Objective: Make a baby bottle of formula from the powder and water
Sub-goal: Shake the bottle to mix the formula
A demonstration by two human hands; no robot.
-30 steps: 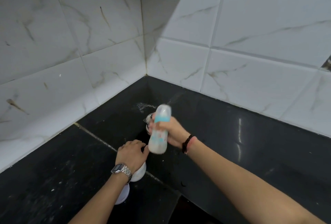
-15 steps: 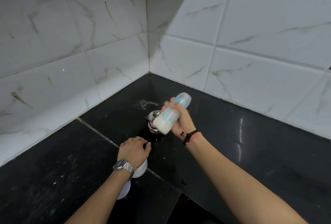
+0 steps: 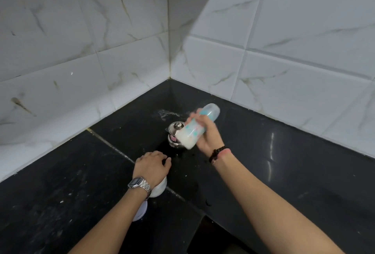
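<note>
My right hand (image 3: 205,134) grips a capped baby bottle (image 3: 192,131) with a teal and pink print. The bottle is tilted, its cap up and to the right, and white milky liquid fills its lower end. It hangs above the black counter (image 3: 263,172), just in front of a small steel kettle (image 3: 175,129). My left hand (image 3: 151,165) rests curled on top of a white container (image 3: 159,188), which it mostly hides. A second white round piece (image 3: 141,212) peeks out under my left forearm.
White marble-look tiled walls (image 3: 121,50) meet in a corner behind the kettle. White powder is spilled on the counter near the corner (image 3: 164,113). Dark droplets dot the counter by my right wrist. The counter's edge steps in at the bottom middle (image 3: 203,219).
The bottle went from nearly upright to tilted with its cap up and to the right, moving as my right hand swings it. My left hand stayed on the white container.
</note>
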